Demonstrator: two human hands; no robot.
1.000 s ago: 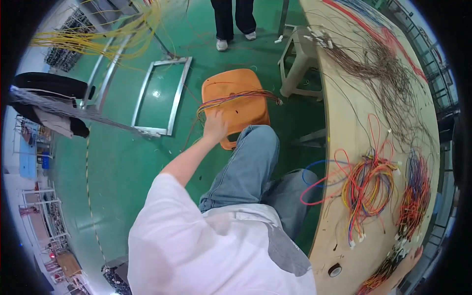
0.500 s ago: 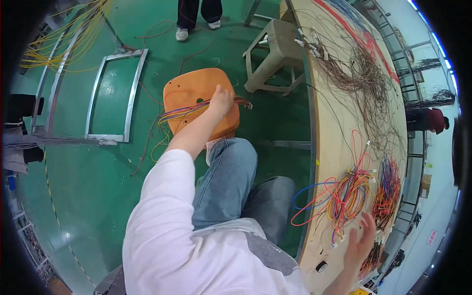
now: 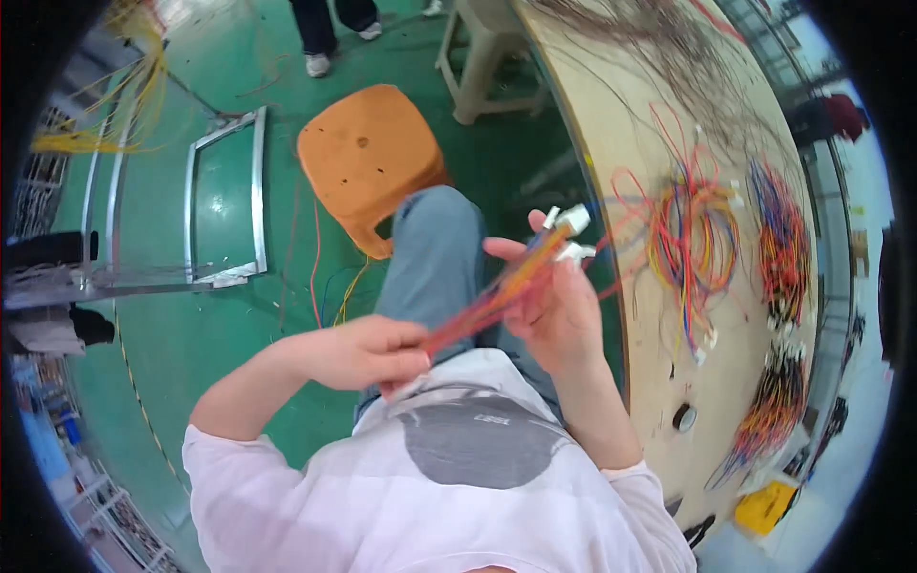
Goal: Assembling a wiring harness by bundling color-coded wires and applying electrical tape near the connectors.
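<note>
A bundle of red, yellow and orange wires [image 3: 497,296] with white plug connectors [image 3: 574,221] at its upper end slants across my lap, partly smeared by motion. My left hand [image 3: 368,351] is closed round its lower end, thumb on top. Near the connectors my right hand [image 3: 554,310] holds the bundle between thumb and fingers, the fingertips curving up beside the plugs. Beyond my knee stands an orange plastic stool [image 3: 373,143], its top bare.
To the right, a wooden table [image 3: 650,420] carries a coiled wire harness [image 3: 693,239], piles of multicoloured wires [image 3: 781,258], dark tangled wires [image 3: 659,48] and a small black roll [image 3: 684,417]. A beige stool [image 3: 482,57], a metal frame [image 3: 260,191] and another person's legs [image 3: 320,29] are farther off.
My left hand has come back from the orange stool to my lap with wires in it. My right hand has moved left from over the table and taken hold of the connector end.
</note>
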